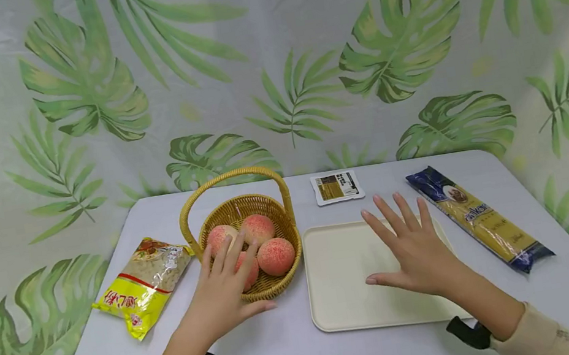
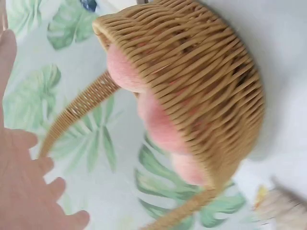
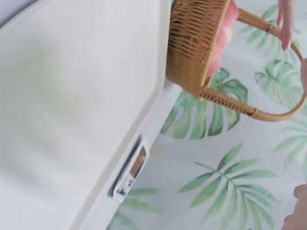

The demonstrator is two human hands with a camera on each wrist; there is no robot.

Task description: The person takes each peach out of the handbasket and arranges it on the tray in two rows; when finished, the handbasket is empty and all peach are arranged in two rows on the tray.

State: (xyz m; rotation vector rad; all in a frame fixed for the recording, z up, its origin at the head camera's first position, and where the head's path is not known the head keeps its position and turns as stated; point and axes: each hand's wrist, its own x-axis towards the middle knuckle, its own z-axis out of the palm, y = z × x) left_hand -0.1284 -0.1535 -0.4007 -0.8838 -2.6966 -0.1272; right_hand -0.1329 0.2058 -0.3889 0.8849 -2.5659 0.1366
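My left hand (image 1: 224, 292) hovers with spread fingers over the front of a wicker basket (image 1: 292, 270), overlapping it in the head view. Several pinkish-red peaches (image 1: 276, 257) lie inside the basket, one partly hidden behind my fingers. In the left wrist view the basket's woven side (image 2: 206, 81) fills the middle, and the fingers of my left hand (image 2: 29, 182) show at the left edge, holding nothing. My right hand (image 1: 419, 249), fingers also spread, is above the right part of a cream tray (image 1: 351, 278). Nothing is in its grasp.
A yellow and clear food bag (image 1: 147, 283) lies left of the basket. Behind the tray is a small white packet (image 1: 337, 187). A long blue and gold pasta pack (image 1: 481, 218) lies at the right. The basket's arched handle (image 1: 231, 175) stands up, close to the tray's left edge.
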